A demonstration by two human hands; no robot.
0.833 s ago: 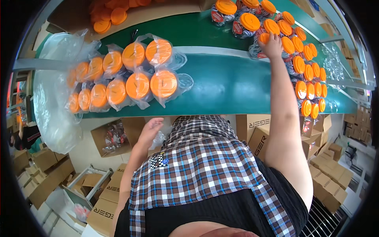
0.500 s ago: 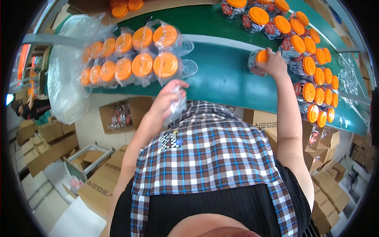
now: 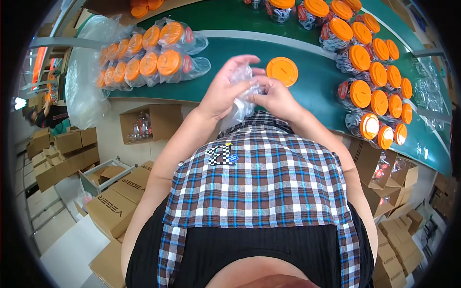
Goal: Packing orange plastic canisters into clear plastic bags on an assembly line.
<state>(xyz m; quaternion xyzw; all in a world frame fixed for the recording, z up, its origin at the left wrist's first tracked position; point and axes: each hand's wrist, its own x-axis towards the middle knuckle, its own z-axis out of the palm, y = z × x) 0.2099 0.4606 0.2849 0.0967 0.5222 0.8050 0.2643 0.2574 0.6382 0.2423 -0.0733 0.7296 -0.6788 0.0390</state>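
Observation:
My left hand (image 3: 225,89) is closed around a crumpled clear plastic bag (image 3: 241,109) close in front of my apron. From the right, my right hand (image 3: 277,98) meets it, its fingers pinching the bag's upper part. Just beyond my right hand stands a jar with an orange lid (image 3: 282,71) on the green table (image 3: 230,50); its body is mostly hidden beneath the lid. To the left, two rows of bagged orange-lidded jars (image 3: 169,62) lie wrapped in clear plastic. At the right, several unbagged jars (image 3: 360,93) with orange lids stand grouped.
A heap of clear plastic bags (image 3: 86,81) hangs over the table's left end. Below the table are an open cardboard box (image 3: 165,122) with clear items and closed cartons (image 3: 115,201). More cartons (image 3: 398,245) are stacked at the lower right. Another person (image 3: 45,115) is at the far left.
My right hand has let go of the orange-lidded jar, now nearer the middle, and has come left to the bag. My left hand has moved up and right with the bag.

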